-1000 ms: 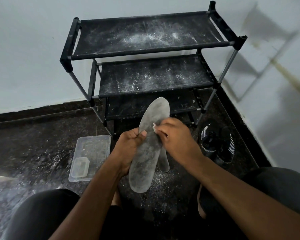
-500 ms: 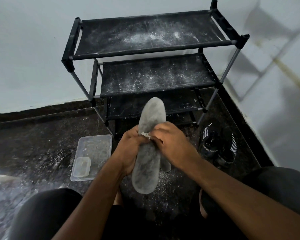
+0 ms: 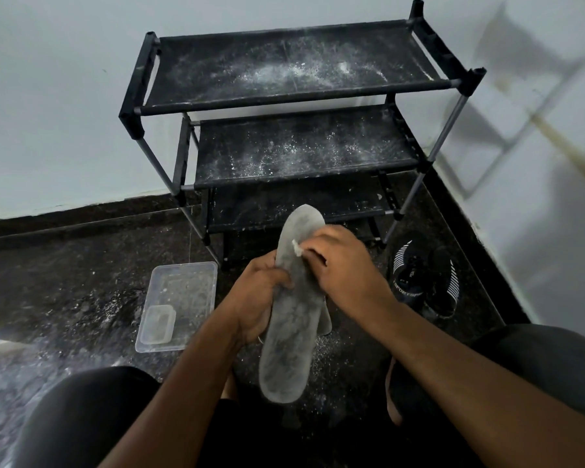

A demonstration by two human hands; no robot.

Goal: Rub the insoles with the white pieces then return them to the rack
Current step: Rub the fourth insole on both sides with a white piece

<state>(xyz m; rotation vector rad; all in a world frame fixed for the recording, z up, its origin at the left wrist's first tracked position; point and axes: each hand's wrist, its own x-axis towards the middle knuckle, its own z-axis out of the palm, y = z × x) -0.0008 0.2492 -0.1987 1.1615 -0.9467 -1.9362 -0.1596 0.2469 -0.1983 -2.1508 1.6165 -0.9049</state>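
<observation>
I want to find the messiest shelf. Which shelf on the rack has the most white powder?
The top shelf of the rack: a thick white streak crosses it. The middle shelf has scattered specks; the bottom shelf hardly any.

Pale walls (image 3: 48,96), dark speckled floor (image 3: 65,265); powder-dusted corner

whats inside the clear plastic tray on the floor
The clear plastic tray holds a smaller clear container in its near corner, plus white dust. Whether white pieces lie in that container cannot be told.
</observation>
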